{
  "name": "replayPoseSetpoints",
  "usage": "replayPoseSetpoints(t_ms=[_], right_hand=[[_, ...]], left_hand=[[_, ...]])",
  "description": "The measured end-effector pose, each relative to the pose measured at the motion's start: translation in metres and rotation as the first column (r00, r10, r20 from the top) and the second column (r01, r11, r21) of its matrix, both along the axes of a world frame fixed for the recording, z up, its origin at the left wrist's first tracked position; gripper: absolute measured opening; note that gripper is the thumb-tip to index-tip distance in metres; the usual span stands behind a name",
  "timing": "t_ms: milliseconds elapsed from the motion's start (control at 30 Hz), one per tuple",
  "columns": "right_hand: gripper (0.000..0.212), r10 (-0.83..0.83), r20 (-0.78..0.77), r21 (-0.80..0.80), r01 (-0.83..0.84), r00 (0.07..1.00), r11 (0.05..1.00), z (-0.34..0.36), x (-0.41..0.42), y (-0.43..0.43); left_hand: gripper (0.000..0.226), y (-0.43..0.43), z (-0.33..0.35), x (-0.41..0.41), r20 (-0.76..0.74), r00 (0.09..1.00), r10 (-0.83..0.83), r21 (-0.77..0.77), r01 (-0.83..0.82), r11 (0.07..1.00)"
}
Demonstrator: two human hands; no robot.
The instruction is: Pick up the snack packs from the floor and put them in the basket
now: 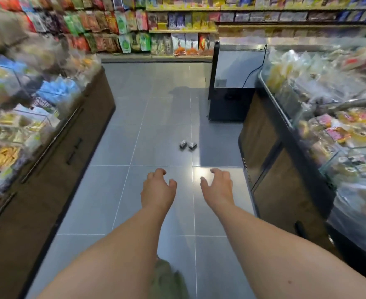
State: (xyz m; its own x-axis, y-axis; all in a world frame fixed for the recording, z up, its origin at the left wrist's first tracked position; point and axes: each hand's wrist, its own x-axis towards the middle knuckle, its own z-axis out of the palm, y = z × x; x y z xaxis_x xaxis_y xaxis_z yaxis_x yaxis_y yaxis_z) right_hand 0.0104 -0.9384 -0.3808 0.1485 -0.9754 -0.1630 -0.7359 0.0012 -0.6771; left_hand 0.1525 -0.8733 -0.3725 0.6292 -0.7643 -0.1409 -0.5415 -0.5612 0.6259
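Note:
Two small silvery-dark snack packs lie side by side on the grey floor tiles, the left pack (183, 144) and the right pack (192, 145) almost touching. My left hand (158, 186) and my right hand (217, 185) are stretched out in front of me above the floor, short of the packs. Both hands hold nothing, with fingers loosely curled downward. No basket is in view.
The aisle runs between a display counter of bagged snacks on the left (48, 130) and a glass-fronted counter on the right (285, 147). A black chest freezer (231, 89) stands behind the right counter. Stocked shelves (167, 35) close off the far end.

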Motion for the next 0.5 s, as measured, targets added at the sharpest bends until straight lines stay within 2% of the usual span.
replayPoseSetpoints(t_ms=[300,500], right_hand=[[0.048,-0.071,0.004,0.005,0.071,0.997,0.997,0.011,0.111,-0.121],[0.051,-0.093,-0.014,0.027,0.093,0.996,0.995,0.007,0.166,-0.198]], left_hand=[[0.038,-0.138,0.011,0.126,0.031,0.995,-0.091,0.022,0.090,0.996],[0.039,-0.217,0.004,0.176,0.025,0.991,-0.130,0.038,0.129,0.991]])
